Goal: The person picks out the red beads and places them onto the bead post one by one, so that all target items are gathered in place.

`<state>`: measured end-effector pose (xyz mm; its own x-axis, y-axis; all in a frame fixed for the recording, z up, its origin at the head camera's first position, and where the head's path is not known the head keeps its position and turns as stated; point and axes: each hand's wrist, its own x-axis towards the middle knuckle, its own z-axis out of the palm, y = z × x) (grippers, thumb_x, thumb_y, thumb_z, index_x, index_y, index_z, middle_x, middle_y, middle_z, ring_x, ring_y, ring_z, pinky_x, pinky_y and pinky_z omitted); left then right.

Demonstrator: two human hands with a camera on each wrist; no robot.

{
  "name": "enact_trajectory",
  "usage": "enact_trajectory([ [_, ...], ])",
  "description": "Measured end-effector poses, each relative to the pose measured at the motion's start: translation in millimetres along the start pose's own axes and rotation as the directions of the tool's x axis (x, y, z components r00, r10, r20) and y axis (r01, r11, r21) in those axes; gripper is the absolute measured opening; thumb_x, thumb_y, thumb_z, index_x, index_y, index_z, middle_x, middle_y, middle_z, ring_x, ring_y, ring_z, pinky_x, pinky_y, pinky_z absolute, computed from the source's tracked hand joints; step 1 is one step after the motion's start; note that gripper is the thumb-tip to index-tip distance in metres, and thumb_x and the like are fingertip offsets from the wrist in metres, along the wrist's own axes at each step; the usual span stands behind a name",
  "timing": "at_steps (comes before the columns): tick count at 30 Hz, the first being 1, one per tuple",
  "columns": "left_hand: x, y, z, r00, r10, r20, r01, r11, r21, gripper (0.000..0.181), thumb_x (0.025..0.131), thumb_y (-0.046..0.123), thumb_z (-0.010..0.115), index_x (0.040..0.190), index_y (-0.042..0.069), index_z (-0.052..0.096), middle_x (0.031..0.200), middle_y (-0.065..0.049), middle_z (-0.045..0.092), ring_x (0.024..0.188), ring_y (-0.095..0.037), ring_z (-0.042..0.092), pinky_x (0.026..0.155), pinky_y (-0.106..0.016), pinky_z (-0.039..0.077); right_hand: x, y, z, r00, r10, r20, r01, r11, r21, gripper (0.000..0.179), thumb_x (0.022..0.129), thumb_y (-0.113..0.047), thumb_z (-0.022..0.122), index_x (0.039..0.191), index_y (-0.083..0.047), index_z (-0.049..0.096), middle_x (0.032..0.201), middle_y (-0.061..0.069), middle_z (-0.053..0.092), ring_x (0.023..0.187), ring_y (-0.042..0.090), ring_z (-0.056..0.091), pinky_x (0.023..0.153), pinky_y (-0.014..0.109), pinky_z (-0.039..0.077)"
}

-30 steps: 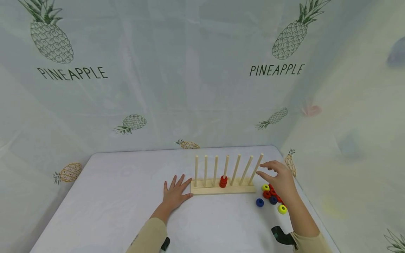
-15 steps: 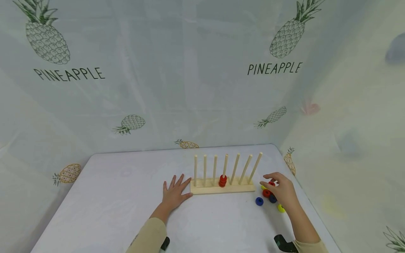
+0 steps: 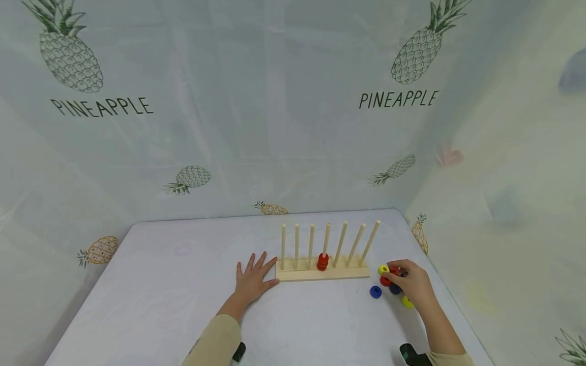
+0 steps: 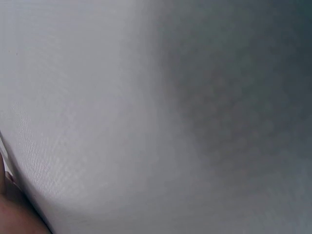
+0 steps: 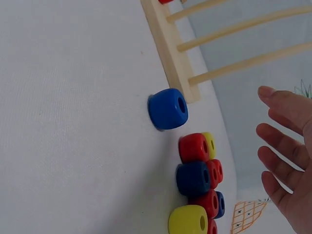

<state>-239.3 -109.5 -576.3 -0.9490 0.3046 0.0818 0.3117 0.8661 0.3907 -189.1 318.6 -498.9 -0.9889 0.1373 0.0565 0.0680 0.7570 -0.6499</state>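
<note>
A wooden peg stand [image 3: 293, 275] with several upright pegs lies on the table, a small stack of red beads [image 3: 322, 262] on its middle peg. My left hand [image 3: 251, 284] rests flat with spread fingers, thumb and forefinger at the stand's left end. Over loose beads right of the stand, my right hand [image 3: 414, 284] reaches down. In the right wrist view its fingers are apart, holding nothing. Below them sit a red bead [image 5: 193, 147], a dark blue bead [image 5: 193, 178] and a yellow bead [image 5: 188, 220]. A brighter blue bead [image 5: 168, 109] lies nearer the stand.
The white table [image 3: 183, 305] meets a pineapple-print curtain [image 3: 256, 127] at its back edge. The left wrist view is mostly white surface [image 4: 87, 122] and a dark blur, with a bit of the hand at lower left.
My right hand has moved down from beside the rightmost peg to the loose beads. The left hand, the stand and its red beads have stayed in place.
</note>
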Motion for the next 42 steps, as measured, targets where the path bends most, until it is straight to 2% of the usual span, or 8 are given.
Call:
enact_trajectory([
  [7,-1.1,4.1,-5.4,1.000,0.005,0.007,-0.005,1.000,-0.012,0.067,0.089,0.052,0.062,0.147,0.021,0.046,0.156,-0.016,0.030,0.143,-0.046,0.016,0.104,-0.074,0.001,3.3,13,6,0.999,0.020,0.029,-0.020,1.000,0.009,0.039,0.085,-0.021,0.077,0.114,0.003,0.067,0.097,0.014,0.062,0.082,0.026,0.055,0.061,0.031,0.048],
  [13,0.8,0.9,-2.3,1.000,-0.007,0.022,0.007,1.000,0.000,0.070,0.089,0.057,0.059,0.149,0.025,0.042,0.159,-0.011,0.026,0.145,-0.042,0.012,0.106,-0.072,-0.001,3.2,20,9,0.999,0.028,0.040,-0.029,0.999,0.032,0.040,0.084,-0.018,0.078,0.114,0.006,0.066,0.095,0.014,0.064,0.084,0.027,0.057,0.063,0.031,0.049],
  [21,2.1,-3.3,4.5,1.000,-0.010,-0.003,0.010,1.000,-0.014,0.069,0.088,0.059,0.059,0.148,0.027,0.044,0.159,-0.008,0.027,0.146,-0.040,0.012,0.106,-0.071,-0.001,4.4,24,14,0.995,0.075,0.061,-0.078,0.996,0.052,0.041,0.084,-0.017,0.078,0.116,0.005,0.066,0.109,0.023,0.062,0.095,0.033,0.057,0.076,0.041,0.053],
  [26,1.4,-2.5,4.4,1.000,-0.016,0.002,0.016,1.000,0.002,0.070,0.088,0.061,0.058,0.148,0.028,0.044,0.159,-0.008,0.027,0.146,-0.039,0.012,0.106,-0.071,-0.001,6.0,25,17,0.991,0.105,0.084,-0.110,0.992,0.067,0.042,0.084,-0.016,0.079,0.116,0.007,0.064,0.104,0.019,0.062,0.091,0.031,0.055,0.072,0.036,0.053],
  [30,2.0,-3.2,5.5,1.000,-0.019,0.004,0.019,1.000,0.004,0.070,0.088,0.061,0.057,0.148,0.028,0.043,0.159,-0.007,0.027,0.146,-0.039,0.012,0.106,-0.070,-0.001,7.2,27,19,0.993,0.089,0.082,-0.093,0.995,0.041,0.042,0.083,-0.017,0.079,0.113,0.008,0.065,0.101,0.017,0.062,0.088,0.029,0.055,0.072,0.038,0.052],
  [38,3.3,-4.8,7.9,1.000,-0.022,0.012,0.022,1.000,0.010,0.071,0.088,0.063,0.056,0.149,0.029,0.042,0.159,-0.006,0.025,0.146,-0.038,0.011,0.107,-0.070,-0.002,9.0,31,22,0.996,0.058,0.068,-0.057,0.998,-0.019,0.038,0.082,-0.015,0.080,0.110,0.006,0.067,0.108,0.022,0.062,0.095,0.035,0.056,0.081,0.051,0.051],
  [42,3.1,-4.6,7.6,1.000,-0.024,0.011,0.023,1.000,0.010,0.071,0.088,0.063,0.056,0.149,0.029,0.043,0.159,-0.007,0.026,0.146,-0.038,0.011,0.107,-0.070,-0.002,9.1,30,24,0.997,0.049,0.066,-0.046,0.998,-0.034,0.035,0.081,-0.012,0.080,0.109,0.006,0.067,0.107,0.022,0.062,0.095,0.035,0.057,0.082,0.052,0.051],
])
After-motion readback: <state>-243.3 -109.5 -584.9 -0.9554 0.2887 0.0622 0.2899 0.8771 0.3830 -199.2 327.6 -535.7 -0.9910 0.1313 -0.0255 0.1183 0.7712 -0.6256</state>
